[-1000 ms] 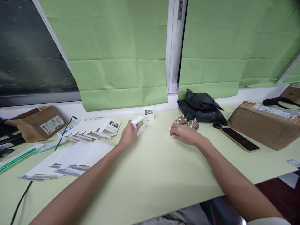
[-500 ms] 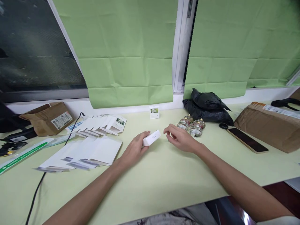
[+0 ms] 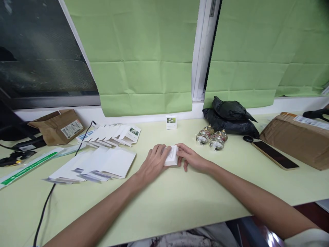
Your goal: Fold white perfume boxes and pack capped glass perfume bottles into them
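Observation:
A small white carton box [image 3: 172, 155] lies between both hands at the middle of the pale green table [image 3: 167, 199]. My left hand [image 3: 153, 163] grips its left side with curled fingers. My right hand [image 3: 191, 159] holds its right side, fingers bent around it. Behind them, by the window sill, a second small white box [image 3: 171, 122] with a green picture stands upright. Two small glass bottles [image 3: 212, 138] with gold caps lie just right of my right hand.
Flat white carton blanks [image 3: 100, 164] and a fanned row of printed ones [image 3: 115, 133] lie at left. A black cable [image 3: 47, 202] crosses the left front. A brown parcel [image 3: 60, 126] sits far left; black bags [image 3: 231, 116], a phone [image 3: 274, 155] and another parcel [image 3: 295, 137] at right.
My left hand carried the small white box from the back of the table toward me and set it at the middle. My right hand left the bottles and closed on its other side.

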A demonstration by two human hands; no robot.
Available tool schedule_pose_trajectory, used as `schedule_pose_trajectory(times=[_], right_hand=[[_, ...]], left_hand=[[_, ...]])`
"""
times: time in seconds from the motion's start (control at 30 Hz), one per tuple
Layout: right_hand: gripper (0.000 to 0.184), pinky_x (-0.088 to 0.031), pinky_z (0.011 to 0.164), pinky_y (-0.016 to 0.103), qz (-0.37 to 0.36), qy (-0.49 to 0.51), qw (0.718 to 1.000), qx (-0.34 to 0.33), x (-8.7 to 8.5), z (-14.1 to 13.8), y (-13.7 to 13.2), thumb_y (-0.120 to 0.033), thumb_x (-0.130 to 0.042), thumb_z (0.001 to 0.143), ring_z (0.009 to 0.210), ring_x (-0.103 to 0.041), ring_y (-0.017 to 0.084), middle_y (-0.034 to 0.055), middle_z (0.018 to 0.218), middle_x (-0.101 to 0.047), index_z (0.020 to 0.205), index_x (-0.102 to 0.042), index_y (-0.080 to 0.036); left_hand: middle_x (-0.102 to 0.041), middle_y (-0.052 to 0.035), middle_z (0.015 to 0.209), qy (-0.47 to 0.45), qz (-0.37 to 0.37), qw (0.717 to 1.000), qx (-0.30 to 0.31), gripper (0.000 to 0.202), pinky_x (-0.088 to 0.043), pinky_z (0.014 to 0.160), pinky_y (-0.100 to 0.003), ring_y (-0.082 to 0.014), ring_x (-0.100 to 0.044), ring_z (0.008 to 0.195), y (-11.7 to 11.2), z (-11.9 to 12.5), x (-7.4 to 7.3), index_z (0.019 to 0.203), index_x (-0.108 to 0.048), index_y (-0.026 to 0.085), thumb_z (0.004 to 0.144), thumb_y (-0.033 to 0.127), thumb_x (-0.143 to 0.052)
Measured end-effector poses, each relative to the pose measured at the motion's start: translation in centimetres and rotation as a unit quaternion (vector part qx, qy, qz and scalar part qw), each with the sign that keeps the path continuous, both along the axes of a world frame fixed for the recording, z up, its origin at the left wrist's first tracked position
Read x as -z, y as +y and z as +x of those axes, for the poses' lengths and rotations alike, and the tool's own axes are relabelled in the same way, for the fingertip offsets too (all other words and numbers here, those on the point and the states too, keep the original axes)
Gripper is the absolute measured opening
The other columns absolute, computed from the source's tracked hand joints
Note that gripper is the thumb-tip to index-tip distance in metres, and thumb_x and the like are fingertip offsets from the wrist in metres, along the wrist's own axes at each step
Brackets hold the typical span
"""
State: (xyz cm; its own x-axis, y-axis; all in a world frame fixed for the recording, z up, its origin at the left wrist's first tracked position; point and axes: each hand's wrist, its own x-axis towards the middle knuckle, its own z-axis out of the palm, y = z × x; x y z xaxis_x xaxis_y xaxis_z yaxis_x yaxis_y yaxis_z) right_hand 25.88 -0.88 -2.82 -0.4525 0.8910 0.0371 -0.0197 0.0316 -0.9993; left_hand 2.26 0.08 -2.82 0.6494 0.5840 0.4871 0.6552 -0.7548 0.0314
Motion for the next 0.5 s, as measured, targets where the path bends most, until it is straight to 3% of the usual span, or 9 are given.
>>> schedule_pose_trajectory(times=[0.07, 0.13, 0.3, 0.5], right_hand=[[0.033, -0.057, 0.043, 0.022, -0.008, 0.006, 1.0, -0.005, -0.5, 0.0, -0.1, -0.048, -0.063, 0.096, 0.074, -0.067, 0.016, 0.0013, 0.094, -0.061, 0.118, -0.054, -0.025], [0.033, -0.058, 0.045, 0.022, -0.019, 0.004, 1.0, -0.014, -0.8, 0.0, -0.1, -0.048, -0.064, 0.095, 0.073, -0.067, 0.016, 0.0014, 0.092, -0.063, 0.116, -0.055, -0.024], [0.038, -0.061, 0.05, 0.024, -0.032, -0.016, 0.998, -0.05, -0.7, 0.4, 0.1, -0.041, -0.069, 0.091, 0.073, -0.068, 0.017, 0.0003, 0.087, -0.065, 0.121, -0.055, -0.023], [0.036, -0.063, 0.051, 0.027, -0.012, 0.009, 1.0, -0.016, 0.5, 0.1, 0.6, -0.034, -0.065, 0.089, 0.083, -0.068, 0.018, 0.0015, 0.1, -0.064, 0.123, -0.056, -0.027]], left_hand=[[-0.057, -0.0174, 0.132, -0.016, -0.015, 1.0, 0.009, 0.075, -0.05, 0.094, -0.05, -0.0368, -0.06, 0.115, -0.1, 0.0, -0.1, 0.149, -0.04, 0.024, 0.092, 0.064, -0.066], [-0.058, -0.0173, 0.127, -0.02, -0.026, 0.999, 0.022, 0.089, -0.051, 0.091, -0.048, -0.0353, -0.063, 0.106, -0.1, -0.1, -0.2, 0.15, -0.04, 0.023, 0.085, 0.078, -0.063], [-0.06, -0.0169, 0.123, 0.009, -0.018, 0.999, 0.038, 0.075, -0.049, 0.088, -0.045, -0.0333, -0.062, 0.103, -0.1, 0.0, -0.4, 0.143, -0.048, 0.021, 0.092, 0.076, -0.053], [-0.06, -0.0185, 0.125, 0.017, 0.009, 1.0, 0.01, 0.074, -0.046, 0.088, -0.048, -0.0358, -0.058, 0.106, 0.0, 0.2, -0.4, 0.14, -0.051, 0.019, 0.092, 0.076, -0.054]])
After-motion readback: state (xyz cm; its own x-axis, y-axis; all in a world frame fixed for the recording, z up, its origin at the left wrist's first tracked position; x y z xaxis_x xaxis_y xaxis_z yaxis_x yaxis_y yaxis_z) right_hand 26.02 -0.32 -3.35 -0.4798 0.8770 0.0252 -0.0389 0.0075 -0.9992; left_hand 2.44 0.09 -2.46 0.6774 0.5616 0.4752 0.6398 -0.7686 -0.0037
